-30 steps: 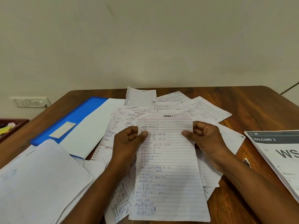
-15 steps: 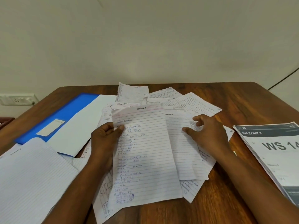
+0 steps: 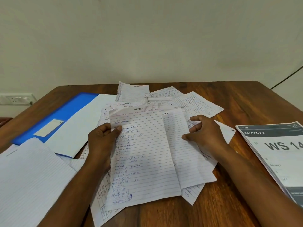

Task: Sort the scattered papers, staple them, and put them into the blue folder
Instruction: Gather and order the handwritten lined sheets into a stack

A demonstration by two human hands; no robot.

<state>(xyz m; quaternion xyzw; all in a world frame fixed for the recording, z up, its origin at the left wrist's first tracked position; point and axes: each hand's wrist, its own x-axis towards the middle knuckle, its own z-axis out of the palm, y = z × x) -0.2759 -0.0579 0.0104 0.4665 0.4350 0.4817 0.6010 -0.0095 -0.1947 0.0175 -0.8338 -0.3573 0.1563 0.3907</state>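
Observation:
Several handwritten lined papers (image 3: 193, 102) lie scattered over the middle of the wooden table. My left hand (image 3: 102, 141) pinches the left edge of a ruled sheet headed "SECTION 1" (image 3: 144, 154), thumb on top. My right hand (image 3: 205, 133) rests on a second ruled sheet (image 3: 185, 154) lying just under and to the right of the first, with its fingertips at that sheet's right edge. The blue folder (image 3: 65, 112) lies open at the left with a white sheet (image 3: 82, 125) across it. No stapler is in view.
A printed booklet reading "BALCONY 2 / WS 14" (image 3: 277, 154) lies at the right table edge. A stack of lined sheets (image 3: 27, 182) covers the near left corner. A wall socket (image 3: 16, 99) sits beyond the table's left side. Bare wood (image 3: 229, 202) shows at the front right.
My right hand let go of the "SECTION 1" sheet and came down on the sheet beneath it. My left hand carried the "SECTION 1" sheet a little to the left.

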